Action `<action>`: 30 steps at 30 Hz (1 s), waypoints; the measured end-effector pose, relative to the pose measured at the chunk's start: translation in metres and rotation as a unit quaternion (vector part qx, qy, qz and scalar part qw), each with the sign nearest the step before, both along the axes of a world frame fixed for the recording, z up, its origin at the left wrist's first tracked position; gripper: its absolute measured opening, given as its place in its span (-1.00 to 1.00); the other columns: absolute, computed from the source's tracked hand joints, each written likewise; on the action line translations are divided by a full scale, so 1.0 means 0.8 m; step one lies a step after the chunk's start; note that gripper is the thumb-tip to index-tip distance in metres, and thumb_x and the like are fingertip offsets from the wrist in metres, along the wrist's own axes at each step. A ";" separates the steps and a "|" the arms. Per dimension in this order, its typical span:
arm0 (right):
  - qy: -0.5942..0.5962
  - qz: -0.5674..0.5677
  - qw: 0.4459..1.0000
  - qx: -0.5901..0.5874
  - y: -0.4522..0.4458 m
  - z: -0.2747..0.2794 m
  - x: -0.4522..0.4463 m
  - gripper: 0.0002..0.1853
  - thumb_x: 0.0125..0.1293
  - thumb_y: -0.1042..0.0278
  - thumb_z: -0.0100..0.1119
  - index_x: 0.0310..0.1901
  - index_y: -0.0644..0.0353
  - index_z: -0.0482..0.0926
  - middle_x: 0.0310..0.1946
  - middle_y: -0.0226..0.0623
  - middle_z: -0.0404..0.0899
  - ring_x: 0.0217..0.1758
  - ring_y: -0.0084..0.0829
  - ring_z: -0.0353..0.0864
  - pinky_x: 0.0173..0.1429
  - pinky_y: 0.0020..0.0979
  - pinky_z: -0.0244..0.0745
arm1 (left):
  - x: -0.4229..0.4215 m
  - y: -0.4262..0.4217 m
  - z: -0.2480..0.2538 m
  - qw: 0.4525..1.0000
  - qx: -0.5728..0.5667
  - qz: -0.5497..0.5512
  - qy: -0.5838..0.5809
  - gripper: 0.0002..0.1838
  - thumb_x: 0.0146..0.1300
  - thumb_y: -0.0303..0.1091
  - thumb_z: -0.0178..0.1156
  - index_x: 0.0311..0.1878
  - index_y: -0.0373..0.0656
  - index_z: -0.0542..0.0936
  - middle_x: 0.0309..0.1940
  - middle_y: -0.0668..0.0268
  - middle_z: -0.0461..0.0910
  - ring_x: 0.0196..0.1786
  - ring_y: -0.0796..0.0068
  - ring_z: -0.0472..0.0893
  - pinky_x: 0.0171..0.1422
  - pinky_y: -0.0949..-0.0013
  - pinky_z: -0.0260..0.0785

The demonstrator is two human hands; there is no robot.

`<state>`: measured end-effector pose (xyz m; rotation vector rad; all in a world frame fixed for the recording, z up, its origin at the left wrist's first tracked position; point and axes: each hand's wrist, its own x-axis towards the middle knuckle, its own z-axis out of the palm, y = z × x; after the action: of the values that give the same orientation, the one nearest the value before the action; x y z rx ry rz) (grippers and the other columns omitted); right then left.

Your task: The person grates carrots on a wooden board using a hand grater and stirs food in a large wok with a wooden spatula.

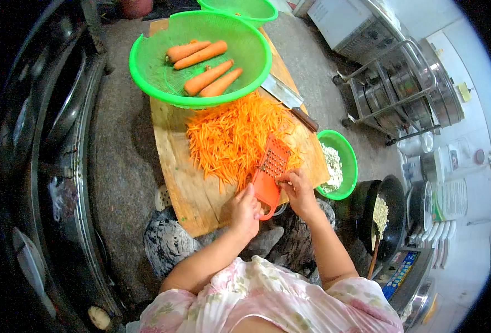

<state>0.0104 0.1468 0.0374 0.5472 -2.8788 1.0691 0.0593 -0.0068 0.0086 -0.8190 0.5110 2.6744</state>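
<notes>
My left hand point(246, 212) is closed around the lower end of an orange grater point(268, 187), which slants with its holed part away from me. At the grater's right edge, my right hand point(297, 190) has its fingers pinched together. Whatever those fingers hold, if anything, is too small or hidden to make out. Beneath and beyond the grater spreads a large heap of shredded carrot point(223, 141) on a wooden board point(173, 161). Several whole carrots point(202, 54) lie in a green plastic basket point(140, 66) with a broken rim, at the board's far end.
A cleaver point(289, 99) lies along the board's right edge, handle towards me. On the floor to the right stand a green basket point(354, 172) of pale chopped food and a dark wok point(392, 222). Another green basket point(267, 21) sits behind, and a metal trolley point(389, 91) stands farther right.
</notes>
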 end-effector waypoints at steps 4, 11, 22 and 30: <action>0.032 -0.079 0.994 0.073 -0.004 -0.024 -0.037 -0.88 0.04 0.56 0.08 -0.34 0.26 0.50 -0.36 -0.08 0.40 -0.24 -0.09 0.43 -0.16 -0.26 0.37 | 0.004 0.005 -0.002 1.000 -0.027 -0.003 0.000 -0.72 0.31 -0.18 -0.04 -0.51 -0.02 0.27 -0.77 0.55 0.05 -0.76 0.69 0.07 -0.67 0.55 0.02; -0.011 -0.130 0.988 0.087 0.025 -0.062 -0.116 -0.91 0.04 0.48 0.10 -0.40 0.28 0.50 -0.33 -0.02 0.43 -0.19 -0.04 0.43 -0.12 -0.21 0.36 | 0.004 0.004 -0.006 1.000 -0.022 -0.012 -0.006 -0.71 0.28 -0.10 0.00 -0.49 0.01 0.26 -0.78 0.54 0.05 -0.77 0.69 0.06 -0.70 0.54 -0.04; 0.186 0.028 0.982 -0.021 -0.151 0.129 -0.298 -0.65 0.15 0.36 0.07 0.01 0.13 0.43 -0.08 -0.03 0.46 -0.07 -0.08 0.48 0.02 -0.24 0.38 | 0.006 0.003 0.002 1.000 -0.003 -0.007 0.007 -0.78 0.26 -0.14 0.04 -0.41 -0.05 0.38 -0.75 0.59 0.08 -0.73 0.74 0.08 -0.66 0.58 -0.03; 0.115 0.259 0.905 0.318 -0.290 0.012 -0.345 -0.58 0.04 0.43 0.10 0.02 0.11 0.40 -0.04 -0.13 0.39 0.00 -0.10 0.38 0.05 -0.20 0.34 | 0.002 -0.008 0.024 0.989 -0.125 -0.074 0.032 -0.74 0.31 -0.16 -0.02 -0.33 -0.14 0.50 -0.69 0.56 0.27 -0.64 0.80 0.20 -0.58 0.63 0.03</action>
<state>-0.2658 -0.0856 0.0469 1.4100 -2.8702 -0.0022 0.0609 -0.0135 0.0280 -0.7302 0.9003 2.5393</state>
